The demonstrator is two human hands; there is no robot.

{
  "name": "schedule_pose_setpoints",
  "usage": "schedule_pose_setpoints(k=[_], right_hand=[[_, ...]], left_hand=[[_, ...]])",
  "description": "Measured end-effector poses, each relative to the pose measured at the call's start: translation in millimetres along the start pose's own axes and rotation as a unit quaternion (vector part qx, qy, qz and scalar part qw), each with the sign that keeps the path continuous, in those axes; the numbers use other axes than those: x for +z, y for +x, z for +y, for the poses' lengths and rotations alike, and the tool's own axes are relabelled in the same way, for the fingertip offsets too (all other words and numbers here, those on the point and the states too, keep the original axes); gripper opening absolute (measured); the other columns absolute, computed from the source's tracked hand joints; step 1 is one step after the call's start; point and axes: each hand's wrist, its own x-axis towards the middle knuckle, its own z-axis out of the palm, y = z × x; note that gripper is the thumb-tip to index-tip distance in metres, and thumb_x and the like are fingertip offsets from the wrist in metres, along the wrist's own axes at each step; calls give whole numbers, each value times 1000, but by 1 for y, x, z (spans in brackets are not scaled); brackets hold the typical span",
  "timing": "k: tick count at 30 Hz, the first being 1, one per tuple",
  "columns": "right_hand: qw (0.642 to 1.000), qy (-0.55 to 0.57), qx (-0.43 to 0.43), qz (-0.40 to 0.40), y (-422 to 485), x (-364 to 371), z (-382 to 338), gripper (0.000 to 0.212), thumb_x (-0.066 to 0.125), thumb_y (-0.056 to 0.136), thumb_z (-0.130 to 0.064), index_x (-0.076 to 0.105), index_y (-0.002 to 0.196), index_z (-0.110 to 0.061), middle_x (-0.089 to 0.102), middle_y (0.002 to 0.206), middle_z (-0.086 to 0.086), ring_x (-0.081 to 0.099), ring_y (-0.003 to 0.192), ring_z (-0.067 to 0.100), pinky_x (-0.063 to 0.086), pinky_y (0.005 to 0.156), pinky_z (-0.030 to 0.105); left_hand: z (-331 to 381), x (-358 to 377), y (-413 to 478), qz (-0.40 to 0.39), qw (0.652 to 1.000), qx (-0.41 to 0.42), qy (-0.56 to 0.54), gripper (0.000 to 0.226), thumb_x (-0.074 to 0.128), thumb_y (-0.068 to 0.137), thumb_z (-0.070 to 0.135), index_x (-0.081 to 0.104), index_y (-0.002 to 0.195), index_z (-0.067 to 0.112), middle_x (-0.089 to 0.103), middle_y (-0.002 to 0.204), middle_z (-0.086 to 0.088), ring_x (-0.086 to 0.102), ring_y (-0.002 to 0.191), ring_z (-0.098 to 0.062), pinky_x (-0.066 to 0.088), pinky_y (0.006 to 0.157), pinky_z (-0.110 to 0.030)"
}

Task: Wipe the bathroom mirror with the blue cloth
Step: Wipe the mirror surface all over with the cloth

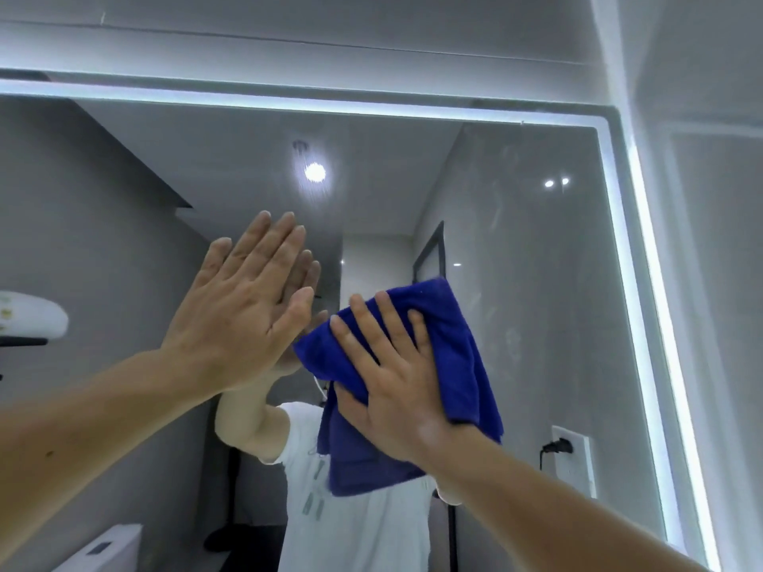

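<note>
Blue fluffy cloth (462, 344) pressed flat on large light-edged mirror (536, 241) under spread right hand (388, 377); left hand (243, 311) flat, fingers straight, against mirror alongside

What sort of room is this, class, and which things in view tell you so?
Most likely a bathroom: a large wall mirror with a lit border strip, what looks like a toilet cistern reflected at lower left, and a right hand pressing a blue cloth flat on the glass.

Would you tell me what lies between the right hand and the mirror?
The blue cloth, pressed flat under the right hand against the mirror, in the head view.
</note>
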Motion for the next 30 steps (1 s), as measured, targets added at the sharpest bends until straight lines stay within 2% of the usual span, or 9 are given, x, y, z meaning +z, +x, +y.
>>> schedule_pose_setpoints(k=[2, 4, 8, 11, 16, 19, 23, 27, 30], right_hand=[[999, -12, -41, -6, 29, -10, 19, 64, 33, 96, -50, 20, 155, -26, 10, 164, 2, 0, 151, 25, -6, 119, 47], [999, -18, -38, -2, 68, -23, 39, 64, 33, 99, -49, 12, 156, -28, 3, 164, 1, -6, 151, 24, -10, 119, 45], [996, -20, 81, 21, 127, -35, 50, 64, 29, 101, -52, 4, 156, -31, -6, 164, 0, -11, 150, 24, -10, 118, 46], [989, -8, 140, 40, 130, -30, 38, 67, 29, 99, -55, 1, 156, -31, -9, 164, 1, -14, 149, 25, -14, 116, 46], [985, -22, 163, 46, 95, -20, 11, 79, 20, 92, -70, -1, 156, -29, -9, 164, 4, -13, 149, 28, -16, 115, 48], [986, -13, 159, 41, 63, -10, -14, 77, 20, 92, -67, 1, 156, -28, -7, 164, 4, -12, 150, 27, -17, 115, 47], [990, -2, 138, 42, 10, 5, -40, 70, 26, 95, -59, 17, 156, -25, 8, 164, 6, 1, 151, 28, -6, 119, 49], [993, -11, 111, 27, -50, 27, -61, 67, 33, 95, -54, 23, 155, -25, 8, 164, 5, 2, 151, 28, -1, 120, 51], [994, -22, 102, 17, -90, 39, -76, 69, 38, 93, -52, 23, 154, -25, 5, 164, 4, 4, 151, 29, -2, 120, 51]], left_hand=[[-4, -3, 5, -3, 1000, -3, 9, 72, 10, 93, 54, 10, 156, 20, -1, 163, 9, -12, 149, -3, -1, 123, -39], [-6, -6, 9, -5, 1000, -12, 6, 73, 8, 93, 56, 8, 157, 22, -4, 163, 11, -14, 148, -2, 0, 123, -40], [-8, -9, 8, -2, 1000, -6, 10, 72, 4, 93, 56, 4, 156, 23, -4, 164, 9, -15, 148, -3, -1, 123, -41], [-9, -9, 0, -3, 1000, -9, -1, 70, 8, 93, 53, 5, 156, 22, -3, 164, 8, -15, 148, -3, -5, 122, -37], [-10, -2, -25, 16, 999, 29, 14, 66, 17, 97, 44, 19, 155, 11, 13, 164, -3, -1, 151, -12, 1, 122, -39], [-15, 6, -37, 19, 999, 32, 3, 65, 19, 99, 43, 19, 155, 12, 13, 164, -3, 0, 152, -13, 0, 122, -37], [-18, 14, -54, 11, 1000, 18, -1, 63, 21, 101, 45, 17, 155, 13, 11, 164, -1, 0, 152, -13, 4, 122, -40], [-21, 14, -72, -12, 1000, 19, 0, 69, 1, 100, 53, 11, 156, 15, 6, 165, -1, -2, 152, -14, 4, 121, -43], [-20, 14, -82, -31, 999, 14, -6, 72, -3, 98, 54, 10, 157, 15, 3, 166, 0, -6, 152, -13, 5, 122, -47]])
